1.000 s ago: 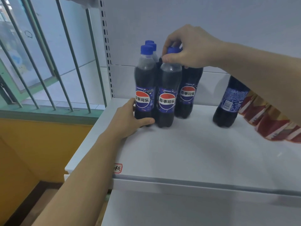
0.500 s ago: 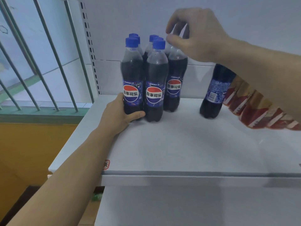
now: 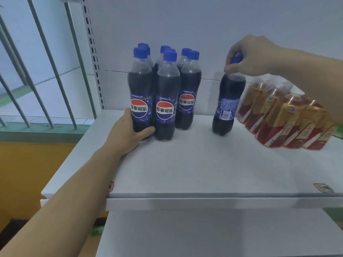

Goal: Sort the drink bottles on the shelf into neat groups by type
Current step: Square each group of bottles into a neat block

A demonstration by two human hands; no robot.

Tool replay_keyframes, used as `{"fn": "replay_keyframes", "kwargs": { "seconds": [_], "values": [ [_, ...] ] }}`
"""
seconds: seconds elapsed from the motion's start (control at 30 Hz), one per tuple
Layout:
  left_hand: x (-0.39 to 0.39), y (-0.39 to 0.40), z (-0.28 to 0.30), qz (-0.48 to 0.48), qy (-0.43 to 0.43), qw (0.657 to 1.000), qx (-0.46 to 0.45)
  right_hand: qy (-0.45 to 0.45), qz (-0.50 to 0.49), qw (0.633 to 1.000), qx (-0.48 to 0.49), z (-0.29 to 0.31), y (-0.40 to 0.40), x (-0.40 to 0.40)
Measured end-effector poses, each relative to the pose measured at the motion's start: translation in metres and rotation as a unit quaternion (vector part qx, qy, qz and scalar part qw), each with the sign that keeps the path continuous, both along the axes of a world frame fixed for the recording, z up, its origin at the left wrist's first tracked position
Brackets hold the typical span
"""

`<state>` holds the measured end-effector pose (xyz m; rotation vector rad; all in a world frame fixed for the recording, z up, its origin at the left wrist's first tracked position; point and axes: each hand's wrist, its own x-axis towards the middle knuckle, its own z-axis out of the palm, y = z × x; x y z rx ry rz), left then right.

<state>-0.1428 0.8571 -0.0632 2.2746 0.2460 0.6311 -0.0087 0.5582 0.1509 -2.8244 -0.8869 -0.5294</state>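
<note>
Our left hand (image 3: 130, 132) grips the front-left bottle of the cola cluster (image 3: 163, 93). Right of the cluster, our right hand (image 3: 248, 56) pinches the lone bottle (image 3: 227, 101), full of dark cola, by its cap.

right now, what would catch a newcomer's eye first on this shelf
A tight cluster of cola bottles stands at the back left of the white shelf, the left hand gripping the front-left one. One stray cola bottle stands apart to the right, the right hand pinching its cap, beside a wrapped pack of red-and-gold bottles.

Cola bottles (image 3: 141, 101) read 百事可乐; the shelf-edge tag (image 3: 111, 187) perhaps 板.
</note>
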Motion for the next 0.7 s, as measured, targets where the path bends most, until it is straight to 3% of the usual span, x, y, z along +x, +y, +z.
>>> {"fn": "replay_keyframes", "kwargs": {
  "seconds": [0.23,0.47,0.7],
  "values": [
    [-0.001,0.002,-0.001,-0.011,0.001,1.000,-0.009,0.101,0.102,0.985,0.096,0.004,0.016,-0.013],
    [-0.002,0.001,0.000,-0.012,0.001,1.000,-0.009,0.069,0.161,0.977,0.122,-0.008,0.046,-0.009],
    [-0.004,0.002,0.002,-0.014,0.004,1.000,-0.009,0.106,0.254,0.949,0.153,-0.016,0.049,-0.004]
  ]
}}
